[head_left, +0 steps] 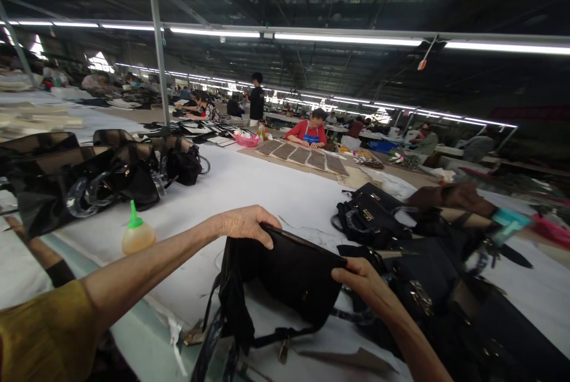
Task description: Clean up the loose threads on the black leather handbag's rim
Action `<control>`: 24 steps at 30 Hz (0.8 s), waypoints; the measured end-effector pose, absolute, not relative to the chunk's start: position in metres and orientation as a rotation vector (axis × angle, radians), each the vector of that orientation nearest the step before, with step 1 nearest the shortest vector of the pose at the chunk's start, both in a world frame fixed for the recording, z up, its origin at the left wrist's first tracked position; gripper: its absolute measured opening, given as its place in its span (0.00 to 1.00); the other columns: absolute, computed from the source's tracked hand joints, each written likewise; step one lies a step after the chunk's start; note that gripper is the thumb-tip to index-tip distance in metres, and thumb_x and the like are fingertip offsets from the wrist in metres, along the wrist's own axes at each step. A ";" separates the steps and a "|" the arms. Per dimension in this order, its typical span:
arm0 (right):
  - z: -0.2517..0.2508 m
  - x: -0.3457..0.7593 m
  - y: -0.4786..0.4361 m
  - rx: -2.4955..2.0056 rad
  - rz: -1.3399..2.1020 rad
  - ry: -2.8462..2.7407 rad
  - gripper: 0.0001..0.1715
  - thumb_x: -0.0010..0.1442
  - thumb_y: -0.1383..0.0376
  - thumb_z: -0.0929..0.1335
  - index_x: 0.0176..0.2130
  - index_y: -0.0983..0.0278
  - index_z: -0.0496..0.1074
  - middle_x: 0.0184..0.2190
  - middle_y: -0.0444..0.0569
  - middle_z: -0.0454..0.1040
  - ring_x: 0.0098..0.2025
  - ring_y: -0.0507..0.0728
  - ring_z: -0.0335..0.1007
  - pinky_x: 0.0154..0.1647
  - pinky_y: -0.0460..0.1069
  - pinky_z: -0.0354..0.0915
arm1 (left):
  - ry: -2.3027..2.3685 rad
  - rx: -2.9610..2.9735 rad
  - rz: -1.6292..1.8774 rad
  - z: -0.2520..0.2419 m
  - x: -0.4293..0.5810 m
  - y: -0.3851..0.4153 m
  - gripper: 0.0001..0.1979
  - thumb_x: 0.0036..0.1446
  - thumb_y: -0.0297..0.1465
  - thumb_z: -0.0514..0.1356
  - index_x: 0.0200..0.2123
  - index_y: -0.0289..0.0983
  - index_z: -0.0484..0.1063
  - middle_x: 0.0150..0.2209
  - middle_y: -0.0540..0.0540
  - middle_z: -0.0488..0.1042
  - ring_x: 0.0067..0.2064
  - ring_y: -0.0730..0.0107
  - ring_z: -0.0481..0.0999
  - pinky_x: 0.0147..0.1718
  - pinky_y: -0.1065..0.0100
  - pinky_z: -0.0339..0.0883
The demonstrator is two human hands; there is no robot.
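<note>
Head view: both hands grip a black handbag [294, 278] held upright over the white counter [249, 186]. The left hand [244, 224] curls over the bag's top left edge, fingers closed down its front. The right hand [358, 278] clasps the bag's upper right corner. The bag's straps [231, 305] hang down at its left side. A pile of black bags [369, 215] lies just right of it, and more bags [111, 174] sit well apart on the left. A glue bottle with a green nozzle [137, 230] stands near the left forearm. A person in red [309, 131] works across the counter.
</note>
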State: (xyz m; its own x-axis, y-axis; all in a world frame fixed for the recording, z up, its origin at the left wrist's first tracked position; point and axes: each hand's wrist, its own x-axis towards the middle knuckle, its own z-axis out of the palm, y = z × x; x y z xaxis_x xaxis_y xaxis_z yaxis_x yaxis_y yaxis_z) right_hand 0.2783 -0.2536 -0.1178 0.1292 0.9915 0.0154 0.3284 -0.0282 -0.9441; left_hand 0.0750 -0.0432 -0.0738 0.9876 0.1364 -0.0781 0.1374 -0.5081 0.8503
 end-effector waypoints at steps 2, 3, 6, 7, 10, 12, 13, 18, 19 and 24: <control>-0.120 0.277 -0.254 -1.556 0.846 -1.308 0.11 0.51 0.64 0.64 0.33 0.67 0.72 0.29 0.45 0.71 0.36 0.56 0.64 0.39 0.48 0.59 | 0.221 2.087 -0.023 -0.073 0.077 -0.043 0.16 0.41 0.33 0.63 0.37 0.36 0.73 0.32 0.53 0.72 0.35 0.69 0.69 0.34 0.75 0.62; -0.121 0.276 -0.255 -1.577 0.802 -1.287 0.12 0.50 0.65 0.65 0.35 0.67 0.72 0.29 0.44 0.71 0.35 0.56 0.64 0.37 0.47 0.59 | 0.234 2.086 -0.029 -0.073 0.078 -0.043 0.17 0.40 0.33 0.63 0.37 0.36 0.73 0.31 0.53 0.72 0.34 0.69 0.69 0.33 0.75 0.62; -0.126 0.274 -0.258 -1.643 0.711 -1.264 0.13 0.51 0.64 0.64 0.37 0.66 0.71 0.26 0.42 0.68 0.30 0.52 0.61 0.31 0.45 0.58 | 0.238 2.093 -0.026 -0.074 0.077 -0.041 0.16 0.40 0.33 0.63 0.36 0.35 0.73 0.30 0.53 0.72 0.33 0.70 0.69 0.32 0.76 0.62; -0.127 0.273 -0.259 -1.661 0.696 -1.272 0.12 0.52 0.63 0.64 0.36 0.66 0.71 0.24 0.42 0.67 0.28 0.52 0.60 0.29 0.45 0.57 | 0.233 2.094 -0.017 -0.074 0.076 -0.040 0.16 0.40 0.33 0.64 0.35 0.35 0.73 0.30 0.53 0.72 0.33 0.70 0.69 0.32 0.76 0.62; -0.127 0.275 -0.258 -1.631 0.748 -1.300 0.13 0.54 0.60 0.63 0.30 0.67 0.71 0.23 0.42 0.66 0.27 0.51 0.60 0.28 0.45 0.57 | 0.237 2.099 -0.021 -0.076 0.072 -0.038 0.15 0.38 0.34 0.64 0.33 0.35 0.74 0.28 0.53 0.72 0.32 0.71 0.69 0.30 0.76 0.62; -0.126 0.279 -0.255 -1.545 0.845 -1.313 0.14 0.53 0.59 0.64 0.31 0.67 0.72 0.25 0.44 0.69 0.31 0.54 0.63 0.33 0.46 0.59 | 0.255 2.107 -0.057 -0.077 0.069 -0.037 0.17 0.37 0.34 0.65 0.34 0.34 0.74 0.27 0.53 0.72 0.31 0.71 0.69 0.28 0.76 0.62; -0.125 0.281 -0.253 -1.506 0.887 -1.315 0.15 0.53 0.58 0.64 0.32 0.67 0.73 0.26 0.45 0.70 0.33 0.55 0.64 0.36 0.47 0.59 | 0.261 2.111 -0.069 -0.077 0.069 -0.037 0.17 0.37 0.34 0.65 0.34 0.34 0.74 0.27 0.53 0.72 0.30 0.70 0.69 0.28 0.76 0.61; -0.124 0.291 -0.245 -1.462 1.015 -1.332 0.16 0.53 0.57 0.65 0.34 0.68 0.73 0.28 0.47 0.72 0.34 0.56 0.66 0.38 0.48 0.60 | 0.271 2.134 -0.023 -0.079 0.069 -0.034 0.18 0.37 0.35 0.65 0.34 0.35 0.74 0.27 0.53 0.72 0.31 0.70 0.70 0.28 0.77 0.61; -0.124 0.292 -0.244 -1.468 1.019 -1.339 0.16 0.54 0.57 0.65 0.34 0.68 0.73 0.28 0.47 0.72 0.34 0.56 0.66 0.38 0.48 0.60 | 0.265 2.133 -0.014 -0.080 0.069 -0.033 0.18 0.37 0.35 0.65 0.35 0.35 0.74 0.28 0.53 0.72 0.32 0.70 0.69 0.29 0.77 0.62; -0.123 0.295 -0.243 -1.507 0.999 -1.349 0.15 0.54 0.58 0.65 0.33 0.67 0.73 0.28 0.46 0.71 0.34 0.55 0.65 0.36 0.47 0.59 | 0.221 2.135 0.074 -0.082 0.070 -0.032 0.19 0.37 0.33 0.66 0.37 0.36 0.72 0.30 0.54 0.71 0.34 0.72 0.69 0.33 0.77 0.61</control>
State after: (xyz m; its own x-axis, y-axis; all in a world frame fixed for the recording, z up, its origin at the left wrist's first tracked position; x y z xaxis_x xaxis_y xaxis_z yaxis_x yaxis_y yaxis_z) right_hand 0.2955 -0.2433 -0.1234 0.0960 0.9952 -0.0201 0.3093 -0.0491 -0.9497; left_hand 0.0696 -0.0319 -0.0818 0.9817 0.1872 -0.0335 0.1295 -0.5292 0.8385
